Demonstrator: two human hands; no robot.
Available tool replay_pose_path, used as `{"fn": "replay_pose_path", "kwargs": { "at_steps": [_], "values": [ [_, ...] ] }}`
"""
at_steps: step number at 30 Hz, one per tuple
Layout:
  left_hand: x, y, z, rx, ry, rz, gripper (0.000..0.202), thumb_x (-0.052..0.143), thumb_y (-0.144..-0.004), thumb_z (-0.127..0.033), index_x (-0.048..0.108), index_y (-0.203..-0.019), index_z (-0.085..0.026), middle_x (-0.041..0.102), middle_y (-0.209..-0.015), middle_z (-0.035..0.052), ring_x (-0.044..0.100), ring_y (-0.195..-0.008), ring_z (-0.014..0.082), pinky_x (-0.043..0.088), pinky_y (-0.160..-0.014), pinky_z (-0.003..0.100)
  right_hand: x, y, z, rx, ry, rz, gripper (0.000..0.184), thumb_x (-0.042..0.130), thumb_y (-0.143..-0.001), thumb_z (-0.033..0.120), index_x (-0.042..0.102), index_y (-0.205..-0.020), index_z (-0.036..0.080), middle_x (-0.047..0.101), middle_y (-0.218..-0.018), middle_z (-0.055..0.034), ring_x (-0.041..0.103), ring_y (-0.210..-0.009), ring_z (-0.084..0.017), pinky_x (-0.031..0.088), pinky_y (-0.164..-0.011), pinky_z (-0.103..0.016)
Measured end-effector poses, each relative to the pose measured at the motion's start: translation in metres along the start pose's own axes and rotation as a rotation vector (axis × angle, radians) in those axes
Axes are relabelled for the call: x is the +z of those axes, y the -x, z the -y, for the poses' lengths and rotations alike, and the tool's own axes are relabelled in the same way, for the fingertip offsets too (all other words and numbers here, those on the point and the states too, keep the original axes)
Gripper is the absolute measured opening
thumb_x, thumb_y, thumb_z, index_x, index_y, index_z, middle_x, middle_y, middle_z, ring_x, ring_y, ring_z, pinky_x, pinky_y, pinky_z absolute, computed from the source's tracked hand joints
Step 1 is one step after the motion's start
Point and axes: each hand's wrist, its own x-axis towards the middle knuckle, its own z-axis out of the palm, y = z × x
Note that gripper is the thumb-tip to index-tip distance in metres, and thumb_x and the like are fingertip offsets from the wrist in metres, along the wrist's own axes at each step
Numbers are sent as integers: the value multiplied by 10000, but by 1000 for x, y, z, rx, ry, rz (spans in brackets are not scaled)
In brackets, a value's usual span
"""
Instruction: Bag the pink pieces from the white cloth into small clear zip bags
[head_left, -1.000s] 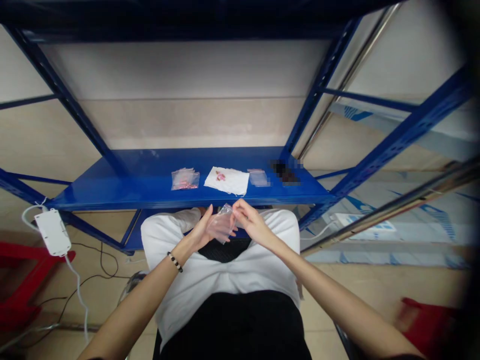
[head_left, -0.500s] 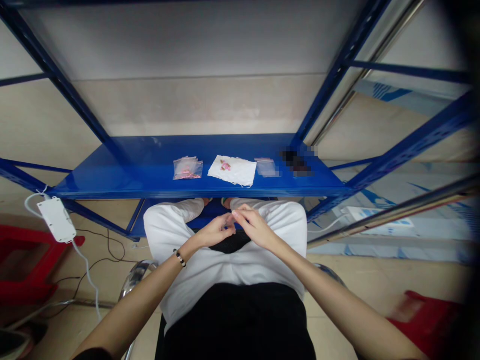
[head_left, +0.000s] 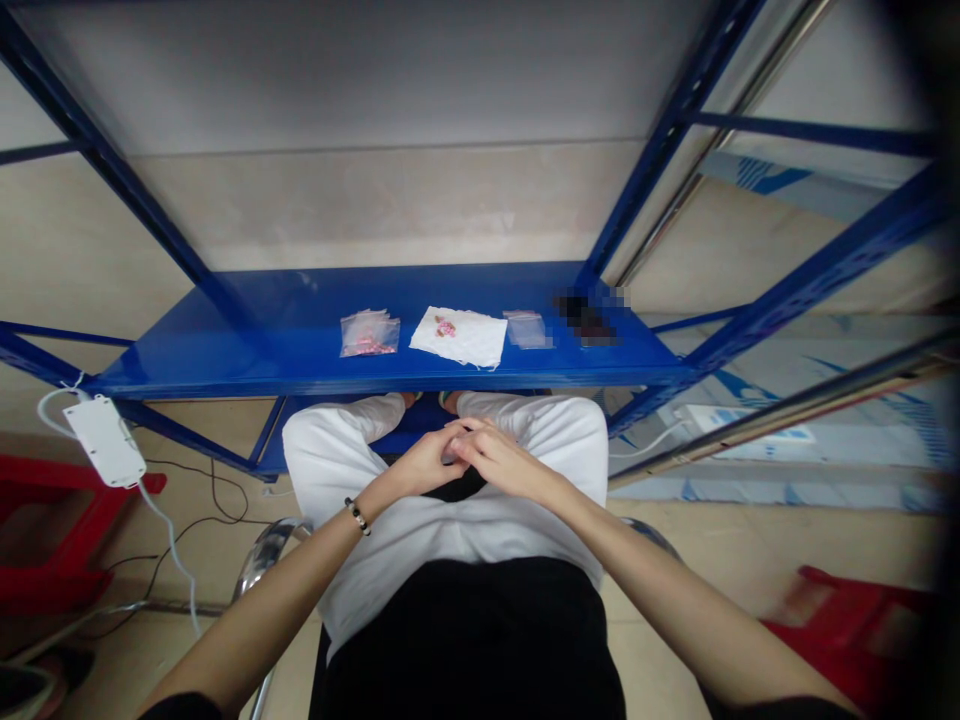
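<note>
Above my lap my two hands meet, fingers overlapping. My left hand (head_left: 424,462), with a beaded bracelet (head_left: 358,516) at its wrist, is closed with its fingers against the other hand. Laid partly over it, my right hand (head_left: 496,458) is bent closed too. A small greyish glint shows between them, too small to name. On the shelf beyond lie a clear zip bag with pink pieces (head_left: 370,334), a white cloth (head_left: 469,345) bearing a pink flower design, and another clear zip bag (head_left: 527,329).
The blue metal shelf (head_left: 247,330) stands before my knees, its posts rising on both sides. A dark blurred-out object (head_left: 589,318) lies at its right end. A white power strip (head_left: 105,440) hangs at left. Red stools (head_left: 67,540) stand on the floor either side.
My hands have come closer together, and the right fingers now lie further over the left ones. The things on the shelf stay put; the view has shifted slightly.
</note>
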Motion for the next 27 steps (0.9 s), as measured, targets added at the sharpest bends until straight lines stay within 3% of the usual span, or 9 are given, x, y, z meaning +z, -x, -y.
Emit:
{"fn": "replay_pose_path", "kwargs": {
  "at_steps": [3, 6, 12, 15, 19, 23, 27],
  "values": [
    [2, 1, -5, 15, -35, -8, 504, 584, -749, -73, 564, -1243, -171, 632, -1244, 94, 615, -1104, 210, 453, -962, 304, 2, 1, 3, -29, -3, 50, 454, 376, -1019, 378, 716, -800, 171, 661, -1073, -102, 565, -1095, -231, 394, -1007, -409],
    [2, 1, -8, -15, -70, -26, 443, 619, -758, -133, 600, -1197, -191, 644, -1252, 86, 619, -1113, 227, 459, -957, 303, 2, 1, 3, -68, -41, 75, 420, 399, -1013, 368, 716, -803, 188, 667, -1116, -95, 518, -1205, -248, 359, -1058, -435],
    [0, 1, -1, -94, -173, -58, 415, 609, -740, -139, 638, -1144, -233, 707, -1064, 57, 659, -987, 243, 474, -858, 304, 3, 0, 0, -77, -92, 44, 370, 422, -1003, 358, 733, -856, 223, 664, -1166, -78, 519, -1228, -249, 377, -1056, -454],
    [-5, 0, 3, -102, -237, -118, 353, 614, -748, -159, 637, -1094, -224, 702, -940, 43, 652, -872, 222, 460, -785, 289, 1, -1, -1, -70, -101, -36, 337, 428, -1002, 353, 743, -951, 244, 670, -1172, -61, 512, -1235, -244, 370, -1069, -447],
    [-14, -2, 7, -138, -272, -198, 102, 637, -776, -227, 609, -868, -196, 603, -714, -16, 543, -646, 140, 398, -644, 245, -12, -1, -6, -18, -169, -231, 435, 328, -1031, 367, 746, -1018, 248, 705, -1076, -55, 559, -1157, -221, 392, -1041, -407],
    [-17, -6, 5, -144, -35, -242, 207, 687, -781, -332, 561, -793, -169, 554, -691, -23, 486, -621, 106, 391, -633, 233, -26, -1, -12, 71, -216, -424, 517, 303, -1032, 414, 752, -867, 218, 714, -950, -64, 615, -982, -215, 433, -941, -375],
    [-18, -9, -2, -173, 143, -238, 312, 724, -765, -430, 581, -789, -154, 572, -729, 2, 509, -658, 110, 407, -650, 235, -28, 0, -17, 99, -206, -509, 507, 318, -1026, 433, 726, -821, 214, 713, -860, -56, 624, -901, -215, 438, -891, -365]
  ]
}}
